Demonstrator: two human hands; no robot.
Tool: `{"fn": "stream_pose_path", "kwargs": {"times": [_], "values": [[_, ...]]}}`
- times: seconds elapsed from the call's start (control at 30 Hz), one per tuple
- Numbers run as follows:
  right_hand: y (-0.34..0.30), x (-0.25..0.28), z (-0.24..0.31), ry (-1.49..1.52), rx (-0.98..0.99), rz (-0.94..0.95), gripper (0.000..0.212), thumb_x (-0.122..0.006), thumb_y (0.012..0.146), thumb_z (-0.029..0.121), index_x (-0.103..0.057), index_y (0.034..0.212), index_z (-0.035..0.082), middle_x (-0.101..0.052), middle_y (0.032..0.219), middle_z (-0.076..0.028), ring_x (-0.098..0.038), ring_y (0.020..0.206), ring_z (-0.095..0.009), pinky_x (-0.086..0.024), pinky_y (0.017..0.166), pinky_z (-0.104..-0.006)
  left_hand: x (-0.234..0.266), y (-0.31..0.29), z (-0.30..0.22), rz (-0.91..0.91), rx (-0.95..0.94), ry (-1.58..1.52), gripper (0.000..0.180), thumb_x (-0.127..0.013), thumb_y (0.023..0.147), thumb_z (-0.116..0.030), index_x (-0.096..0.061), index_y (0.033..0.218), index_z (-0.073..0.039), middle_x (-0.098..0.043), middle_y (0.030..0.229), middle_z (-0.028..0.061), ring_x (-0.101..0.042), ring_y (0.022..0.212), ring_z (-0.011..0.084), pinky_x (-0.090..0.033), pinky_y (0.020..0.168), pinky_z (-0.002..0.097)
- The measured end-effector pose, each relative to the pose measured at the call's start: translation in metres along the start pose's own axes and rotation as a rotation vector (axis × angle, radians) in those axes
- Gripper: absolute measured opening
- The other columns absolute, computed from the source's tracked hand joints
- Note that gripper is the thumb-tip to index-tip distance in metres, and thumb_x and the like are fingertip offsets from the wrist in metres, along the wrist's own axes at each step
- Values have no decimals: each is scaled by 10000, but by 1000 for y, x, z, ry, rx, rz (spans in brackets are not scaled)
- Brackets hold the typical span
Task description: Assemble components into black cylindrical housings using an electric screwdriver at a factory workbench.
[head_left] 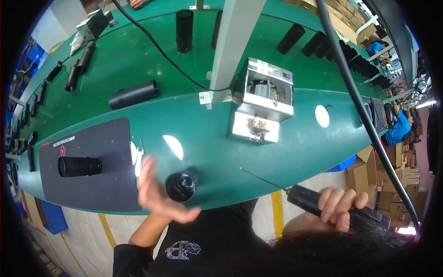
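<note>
Plainly, the right hand (340,206) grips a black screwdriver (302,198); the left hand (158,196), spread wide, is beside 1 black tube (179,188) on the green table (221,177). Another cylinder (80,166) lies on the dark mat (113,143).

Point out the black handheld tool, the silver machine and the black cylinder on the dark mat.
Black handheld tool (303,199): head view, body near its shaft.
Silver machine (267,104): head view, casing below its opening.
Black cylinder (81,166): head view, middle of its side.
</note>
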State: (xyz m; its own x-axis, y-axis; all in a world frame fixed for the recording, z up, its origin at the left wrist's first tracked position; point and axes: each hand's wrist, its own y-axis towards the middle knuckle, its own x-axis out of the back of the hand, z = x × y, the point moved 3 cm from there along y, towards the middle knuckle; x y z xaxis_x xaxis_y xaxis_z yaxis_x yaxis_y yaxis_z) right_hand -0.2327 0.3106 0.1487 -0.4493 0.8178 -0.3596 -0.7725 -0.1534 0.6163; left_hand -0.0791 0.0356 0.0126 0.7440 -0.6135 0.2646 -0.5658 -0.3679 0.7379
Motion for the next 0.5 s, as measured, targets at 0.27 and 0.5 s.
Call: {"fn": "stream_pose_path", "kwargs": {"times": [0.27, 0.5], "values": [[9, 14, 43, 235, -3, -32, 279, -625, 942, 23, -446, 1150, 70, -506, 671, 14, -562, 562, -92, -504, 597, -263, -43, 1, -65, 382, 38, -539, 32, -698, 904, -40, -723, 914, -23, -697, 827, 92, -653, 652, 150, -542, 589, 310], [-3, 16, 63, 271, 15, -84, 277, -631, 930, 16, -446, 1131, 62, -532, 666, 8, -589, 559, -87, -531, 575, -256, -88, -30, -43, 557, 1249, -1297, 278, -500, 1086, -191, -621, 1180, 42, -712, 941, 150, -730, 798, 222, -535, 615, 283]]}}
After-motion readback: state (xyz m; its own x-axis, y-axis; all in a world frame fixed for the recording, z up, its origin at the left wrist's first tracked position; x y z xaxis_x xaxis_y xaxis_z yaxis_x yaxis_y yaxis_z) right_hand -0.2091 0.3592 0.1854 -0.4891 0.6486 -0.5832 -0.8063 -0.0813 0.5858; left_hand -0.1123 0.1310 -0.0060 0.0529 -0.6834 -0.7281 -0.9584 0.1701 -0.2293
